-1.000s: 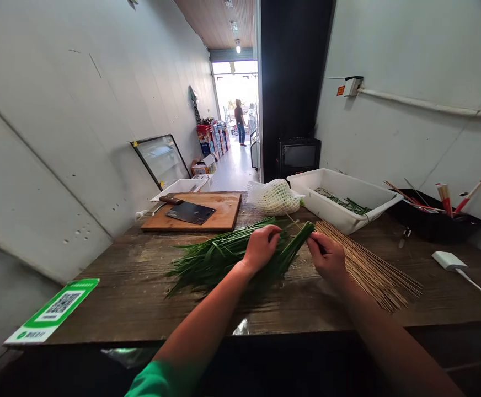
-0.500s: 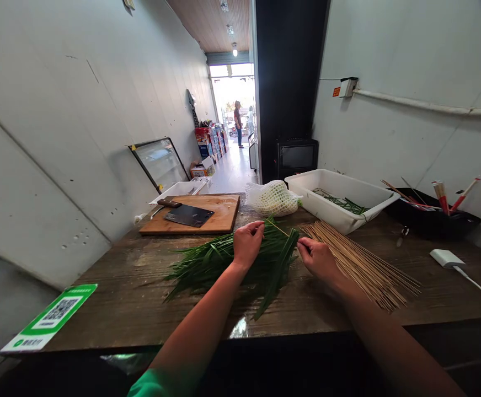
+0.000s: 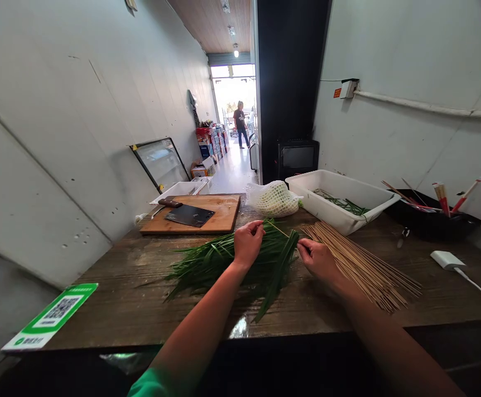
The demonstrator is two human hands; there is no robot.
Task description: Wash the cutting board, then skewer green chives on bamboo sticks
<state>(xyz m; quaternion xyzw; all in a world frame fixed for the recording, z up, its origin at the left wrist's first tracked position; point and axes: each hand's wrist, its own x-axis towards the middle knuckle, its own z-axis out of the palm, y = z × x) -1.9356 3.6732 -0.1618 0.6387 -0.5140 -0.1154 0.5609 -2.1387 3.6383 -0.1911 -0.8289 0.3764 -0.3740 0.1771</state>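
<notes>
A thin bamboo skewer [image 3: 279, 229] slants between my hands, crossing a bunch of long flat green leaves [image 3: 281, 270] that look like garlic chives. My left hand [image 3: 247, 243] is closed in a pinch near the skewer's upper left end. At the right edge of the bunch, my right hand [image 3: 317, 256] pinches in line with the skewer, whose end is hidden by the fingers. Under and left of my left hand lies a larger pile of the same leaves [image 3: 205, 256]. Loose bamboo skewers [image 3: 364, 267] are spread on the table beside my right hand.
A cleaver [image 3: 188, 214] rests on a wooden cutting board [image 3: 224, 212]. Behind the leaves are a net-wrapped bundle [image 3: 274, 199] and a white tub [image 3: 340, 184] with some leaves. A black tray [image 3: 443, 223], a white adapter [image 3: 447, 259] and a QR-code card [image 3: 54, 315] edge the table [image 3: 120, 309].
Both hands stay almost still, with the skewer and leaves in the same place. Far off in the doorway, a person has turned and shifted stance.
</notes>
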